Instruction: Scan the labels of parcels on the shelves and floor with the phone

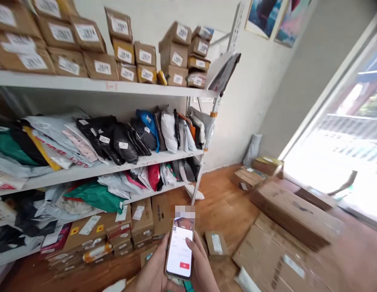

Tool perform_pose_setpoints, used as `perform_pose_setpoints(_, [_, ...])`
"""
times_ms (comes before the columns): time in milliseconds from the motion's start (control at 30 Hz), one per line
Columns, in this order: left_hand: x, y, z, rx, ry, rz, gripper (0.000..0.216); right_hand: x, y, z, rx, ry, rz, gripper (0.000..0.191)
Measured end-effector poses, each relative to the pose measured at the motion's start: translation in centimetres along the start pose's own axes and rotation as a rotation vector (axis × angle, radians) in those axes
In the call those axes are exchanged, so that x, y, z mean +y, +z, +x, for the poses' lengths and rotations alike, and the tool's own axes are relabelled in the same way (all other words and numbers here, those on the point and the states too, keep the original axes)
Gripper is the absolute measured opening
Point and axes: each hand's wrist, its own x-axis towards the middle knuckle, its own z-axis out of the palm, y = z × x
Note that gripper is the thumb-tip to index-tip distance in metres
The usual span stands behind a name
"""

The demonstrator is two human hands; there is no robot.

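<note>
A smartphone with a lit, mostly white screen and a red button near its bottom is held upright at the lower middle of the head view. My left hand wraps the phone's left edge and lower back. Along the right edge, my right hand grips it too, its thumb lying over the screen. The fingers behind the phone are largely hidden. A blurred patch covers the spot just above the phone's top. Small cardboard boxes stand on the floor beyond, the nearest a labelled box right of my right hand.
A white metal shelf rack fills the left, with labelled boxes on top and bagged parcels below. Cartons stand under it. Large boxes lie on the wooden floor at right, near a bright glass door.
</note>
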Motion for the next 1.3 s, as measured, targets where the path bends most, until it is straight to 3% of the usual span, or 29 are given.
perform_pose_setpoints(100, [0.2, 0.0, -0.4, -0.082, 0.024, 0.077, 0.07, 2.2, 0.9, -0.7, 0.163, 0.027, 0.102, 0.056])
perform_pose_setpoints(200, [0.2, -0.7, -1.0, -0.086, -0.03, 0.145, 0.075, 3.0, 1.7, -0.9, 0.256, -0.002, 0.113, 0.045])
perform_pose_setpoints(333, [-0.7, -2.3, -1.3, -0.15, -0.131, 0.157, 0.085, 3.2, 2.6, -1.7, 0.322, -0.037, 0.077, 0.032])
perform_pose_setpoints(633, [0.0, -3.0, -3.0, -0.155, -0.122, 0.169, 0.087, 4.5, 4.1, -2.6, 0.403, -0.111, -0.059, 0.04])
perform_pose_setpoints(767, [0.2, -3.5, -3.4, -0.148, -0.118, 0.148, 0.086, 4.6, 4.7, -2.9, 0.38, -0.117, -0.071, 0.037])
perform_pose_setpoints(933, [0.9, -3.5, -4.0, -0.107, -0.103, 0.176, 0.071, 3.6, 4.9, -3.4, 0.257, -0.107, -0.074, 0.025])
perform_pose_setpoints(1167, [1.2, -4.3, -4.3, -0.103, -0.063, 0.142, 0.066, 3.0, 4.3, -3.8, 0.133, -0.117, -0.129, 0.045])
perform_pose_setpoints(1300, [1.4, -4.4, -4.2, -0.11, -0.058, 0.118, 0.067, 3.7, 4.7, -3.7, 0.097, -0.146, -0.132, 0.046])
